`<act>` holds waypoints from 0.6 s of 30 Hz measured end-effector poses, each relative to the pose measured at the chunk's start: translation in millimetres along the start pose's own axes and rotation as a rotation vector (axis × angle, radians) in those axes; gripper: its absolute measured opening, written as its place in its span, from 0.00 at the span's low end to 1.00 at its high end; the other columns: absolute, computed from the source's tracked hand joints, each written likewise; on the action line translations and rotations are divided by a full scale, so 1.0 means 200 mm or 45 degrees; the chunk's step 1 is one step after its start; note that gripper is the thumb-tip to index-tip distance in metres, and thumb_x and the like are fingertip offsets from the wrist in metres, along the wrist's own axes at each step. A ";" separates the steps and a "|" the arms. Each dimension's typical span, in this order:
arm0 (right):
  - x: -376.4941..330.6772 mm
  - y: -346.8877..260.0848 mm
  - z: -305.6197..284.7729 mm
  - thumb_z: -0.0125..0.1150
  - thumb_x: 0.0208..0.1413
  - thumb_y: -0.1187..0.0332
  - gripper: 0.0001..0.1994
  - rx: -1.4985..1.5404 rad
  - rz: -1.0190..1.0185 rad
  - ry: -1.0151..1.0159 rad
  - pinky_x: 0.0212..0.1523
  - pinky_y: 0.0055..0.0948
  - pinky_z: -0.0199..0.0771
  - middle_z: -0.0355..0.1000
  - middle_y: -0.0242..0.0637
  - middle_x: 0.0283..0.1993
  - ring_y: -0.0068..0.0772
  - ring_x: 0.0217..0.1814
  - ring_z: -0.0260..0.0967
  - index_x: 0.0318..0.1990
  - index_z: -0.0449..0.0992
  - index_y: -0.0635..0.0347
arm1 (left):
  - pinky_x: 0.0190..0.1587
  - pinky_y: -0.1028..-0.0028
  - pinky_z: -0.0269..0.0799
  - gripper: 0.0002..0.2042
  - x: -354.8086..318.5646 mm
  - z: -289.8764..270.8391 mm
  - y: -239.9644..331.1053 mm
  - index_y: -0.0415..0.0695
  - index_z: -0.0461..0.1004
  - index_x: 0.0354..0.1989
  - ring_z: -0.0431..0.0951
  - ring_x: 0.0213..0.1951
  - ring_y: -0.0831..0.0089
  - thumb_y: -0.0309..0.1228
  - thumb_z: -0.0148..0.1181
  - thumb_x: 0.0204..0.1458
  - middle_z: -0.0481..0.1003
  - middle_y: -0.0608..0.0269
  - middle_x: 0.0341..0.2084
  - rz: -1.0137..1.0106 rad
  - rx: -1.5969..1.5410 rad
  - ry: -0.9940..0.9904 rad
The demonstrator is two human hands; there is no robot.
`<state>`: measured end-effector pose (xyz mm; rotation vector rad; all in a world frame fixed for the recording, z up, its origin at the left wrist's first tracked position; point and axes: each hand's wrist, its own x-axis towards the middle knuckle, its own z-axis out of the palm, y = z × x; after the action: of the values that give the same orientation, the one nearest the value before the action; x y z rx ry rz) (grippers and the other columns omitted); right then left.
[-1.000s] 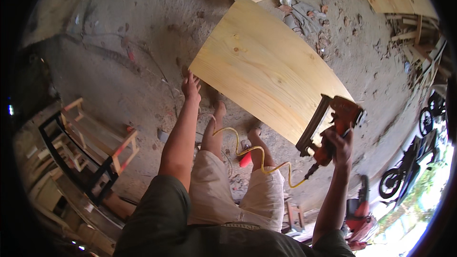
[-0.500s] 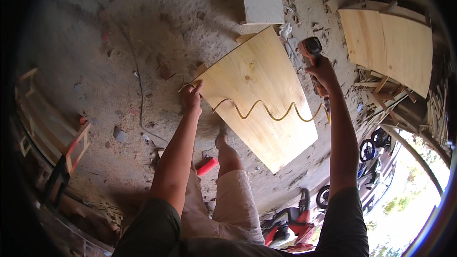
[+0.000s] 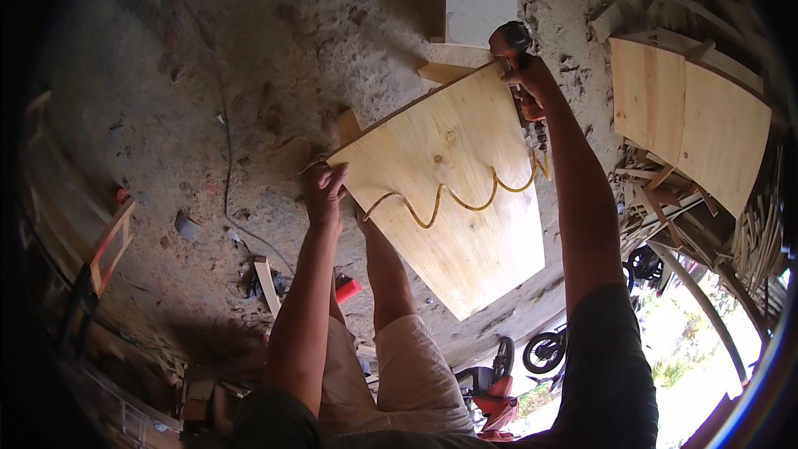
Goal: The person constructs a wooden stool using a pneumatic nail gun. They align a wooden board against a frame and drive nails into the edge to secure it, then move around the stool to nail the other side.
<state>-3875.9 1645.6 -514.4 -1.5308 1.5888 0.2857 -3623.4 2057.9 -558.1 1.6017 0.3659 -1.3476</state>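
Note:
A pale wooden panel [image 3: 453, 241] stands before me, its far edge running up toward the right. My left hand [image 3: 324, 195] is closed on its left corner, thumb on the face. My right hand [image 3: 532, 83] is wrapped around an orange-and-black air nail gun [image 3: 509, 40], held close to the panel's far right corner. Whether its nose touches the wood cannot be seen. From the tool's lower end a yellow coiled air hose [image 3: 475, 208] stretches across the panel. Wooden pieces [image 3: 444, 72] jut out behind the far edge.
A white-topped block [image 3: 480, 2] is just beyond the nail gun. At right, joined boards [image 3: 690, 120] lie over scrap wood [image 3: 665, 179]. A red cylinder [image 3: 347, 290] is by my feet. Motorbikes stand at lower right; a cable [image 3: 227, 162] runs over the dirt floor.
My right hand has brought the nail gun from right of the panel up and left to its far right corner. My left hand and the panel's left corner have shifted slightly nearer me.

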 end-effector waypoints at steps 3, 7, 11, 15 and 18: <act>0.00 -0.03 -0.04 0.72 0.37 0.74 0.23 0.149 0.077 -0.127 0.37 0.33 0.76 0.76 0.32 0.36 0.28 0.37 0.75 0.46 0.78 0.59 | 0.48 0.69 0.73 0.14 0.00 -0.01 0.02 0.44 0.80 0.43 0.77 0.44 0.77 0.36 0.72 0.52 0.79 0.68 0.41 -0.033 0.038 0.005; 0.05 -0.01 -0.05 0.71 0.36 0.74 0.23 0.277 0.144 -0.246 0.41 0.31 0.73 0.75 0.30 0.35 0.25 0.35 0.70 0.46 0.77 0.58 | 0.49 0.67 0.73 0.16 0.00 -0.03 0.01 0.44 0.79 0.45 0.77 0.45 0.76 0.39 0.71 0.53 0.79 0.66 0.42 -0.029 0.035 -0.001; 0.10 -0.03 -0.04 0.70 0.37 0.75 0.24 0.340 0.127 -0.427 0.41 0.32 0.74 0.74 0.30 0.36 0.25 0.34 0.70 0.48 0.77 0.57 | 0.50 0.66 0.73 0.18 -0.01 -0.07 -0.01 0.44 0.79 0.47 0.78 0.46 0.74 0.41 0.71 0.53 0.79 0.65 0.43 0.003 0.036 0.019; 0.21 0.07 -0.09 0.69 0.38 0.76 0.25 0.329 0.233 -0.567 0.40 0.34 0.75 0.74 0.30 0.37 0.26 0.35 0.70 0.50 0.75 0.56 | 0.49 0.68 0.72 0.16 0.00 -0.03 0.01 0.44 0.79 0.46 0.78 0.45 0.76 0.40 0.71 0.53 0.79 0.67 0.42 -0.031 0.053 -0.015; 0.19 0.03 -0.06 0.69 0.38 0.76 0.26 0.354 0.243 -0.562 0.40 0.34 0.75 0.74 0.30 0.38 0.26 0.35 0.70 0.51 0.75 0.56 | 0.45 0.70 0.71 0.14 0.01 -0.06 0.01 0.46 0.81 0.44 0.77 0.44 0.80 0.38 0.71 0.54 0.79 0.70 0.42 -0.048 0.040 -0.015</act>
<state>-3880.1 1612.8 -536.5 -1.0207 1.3538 0.4538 -3614.7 2066.2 -559.1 1.6194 0.3709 -1.3970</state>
